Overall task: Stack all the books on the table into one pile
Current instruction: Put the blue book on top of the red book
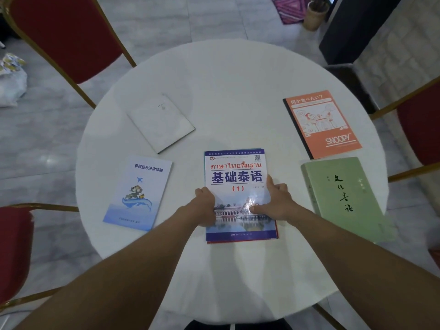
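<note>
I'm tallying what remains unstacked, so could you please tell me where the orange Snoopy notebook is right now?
In the head view, the orange Snoopy notebook lies flat on the far right of the white round table, just beyond the green book, untouched by either hand.

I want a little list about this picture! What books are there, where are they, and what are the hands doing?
table: round, white
middle pile: Thai textbook on top, a red-edged book under it
left hand: grips the textbook's left edge
right hand: grips its right edge
far left: white book
near left: blue booklet
far right: orange Snoopy notebook
near right: green book
still loose: four books
</note>
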